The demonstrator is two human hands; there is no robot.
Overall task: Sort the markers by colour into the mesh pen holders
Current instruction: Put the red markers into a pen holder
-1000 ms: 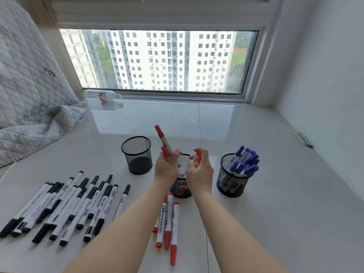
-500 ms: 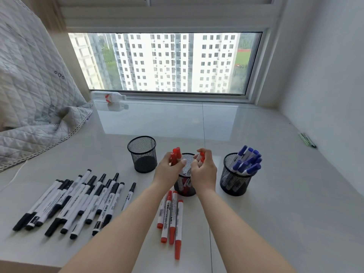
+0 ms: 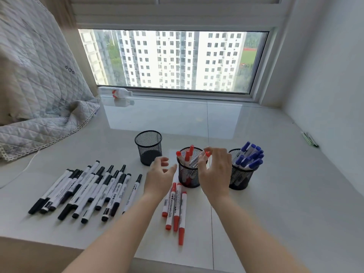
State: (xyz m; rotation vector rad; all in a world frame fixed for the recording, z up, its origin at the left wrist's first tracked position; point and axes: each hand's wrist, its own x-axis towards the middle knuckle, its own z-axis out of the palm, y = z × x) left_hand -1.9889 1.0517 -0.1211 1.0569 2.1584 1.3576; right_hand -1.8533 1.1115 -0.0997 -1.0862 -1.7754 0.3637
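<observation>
Near the front edge of the pale glossy surface (image 3: pixel 275 203), four red markers (image 3: pixel 175 209) lie side by side, between my two forearms. Left of them: a loose fan of black markers (image 3: pixel 86 190), unsorted.

Holders, three, black mesh, in a row. Left holder (image 3: pixel 148 147): nothing visible inside. Middle holder (image 3: pixel 190 170): several red markers standing, caps up. Right holder (image 3: pixel 241 172): full of blue markers (image 3: pixel 250 156), splayed.

My left hand (image 3: pixel 160 176): fingers spread and relaxed, holding nothing, just beside the middle holder. My right hand (image 3: pixel 215 170): over the rim of the middle holder, fingers loosely curled around one red marker (image 3: pixel 199 159) whose red cap shows at my fingertips; whether I grip it or merely steady it, I cannot tell for sure.

Handling, my judgement: markers light, rigid, smooth plastic barrels, apt to roll on this slick top. Best taken mid-barrel in a pinch, several at once if aligned. Holders look light too and may tip if I load them off-centre.

Room: wide window (image 3: pixel 173 60) ahead with tower blocks beyond; a plastic bottle (image 3: pixel 115 92) on its side at the sill; a quilted cover (image 3: pixel 39 85) draped at far left; white wall (image 3: pixel 325 75) to the right.
</observation>
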